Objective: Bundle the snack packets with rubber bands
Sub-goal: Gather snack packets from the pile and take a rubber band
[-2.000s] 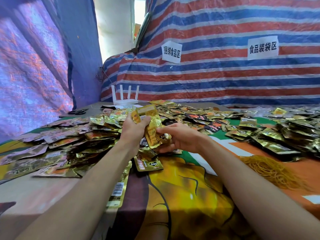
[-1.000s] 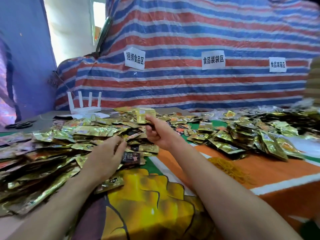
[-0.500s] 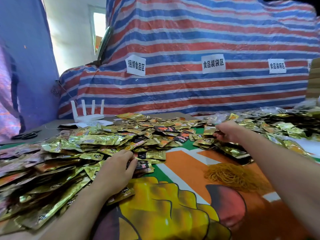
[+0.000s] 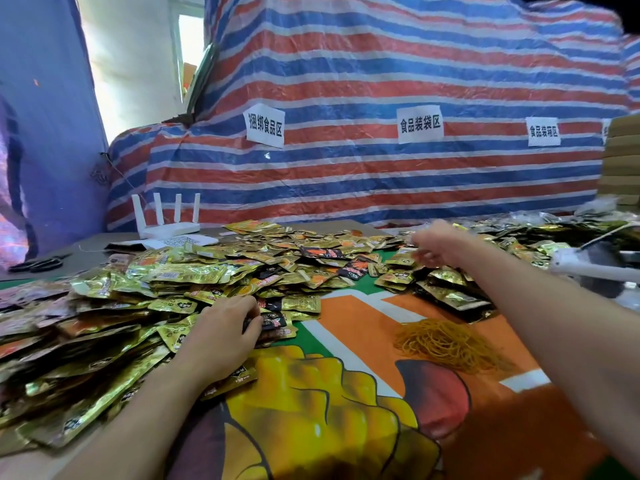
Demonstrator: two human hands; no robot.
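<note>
Now R hand (image 4: 437, 244) lifted off pile (image 4: 446, 292), grip unclear; L hand (image 4: 221, 336) pinches dark pkt (image 4: 274, 321).

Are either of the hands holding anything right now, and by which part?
Cannot tell. The left hand lies on the packet heap, fingertips at the edge of a dark packet, any grip hidden. The right hand is blurred, nothing visible in it.

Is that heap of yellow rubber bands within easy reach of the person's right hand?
Probably yes: the rubber bands lie uncovered on the mat, nearer the person than the right hand, which is out over the packets.
</note>
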